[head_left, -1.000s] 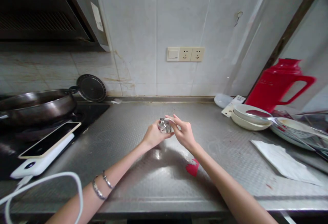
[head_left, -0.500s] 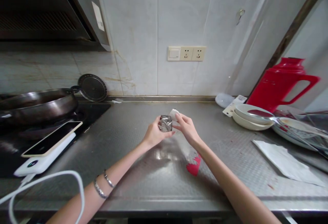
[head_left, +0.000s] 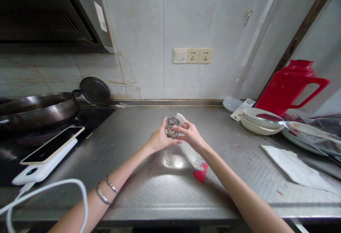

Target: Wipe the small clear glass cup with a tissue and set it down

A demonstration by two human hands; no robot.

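Note:
A small clear, glass-like container (head_left: 172, 130) is held above the middle of the metal counter. My left hand (head_left: 160, 137) grips it from the left, thumb below and fingers at its side. From the right, my right hand (head_left: 189, 133) holds a small white piece (head_left: 180, 119), which looks like a cap or folded tissue, at the container's upper right. Fingers of my right hand also reach across the container's front. A red patch (head_left: 200, 173) lies on the counter below my right wrist.
A pan (head_left: 39, 110), phone (head_left: 53, 146) and white power bank (head_left: 45, 163) with a cable stand left. To the right are stacked bowls (head_left: 261, 128), a red jug (head_left: 289, 87) and white paper (head_left: 295, 167). Wall sockets (head_left: 199, 56) face me.
The fingers of my right hand have moved left onto the front of the container. The white piece has tilted and stays beside its top. The view has shifted slightly.

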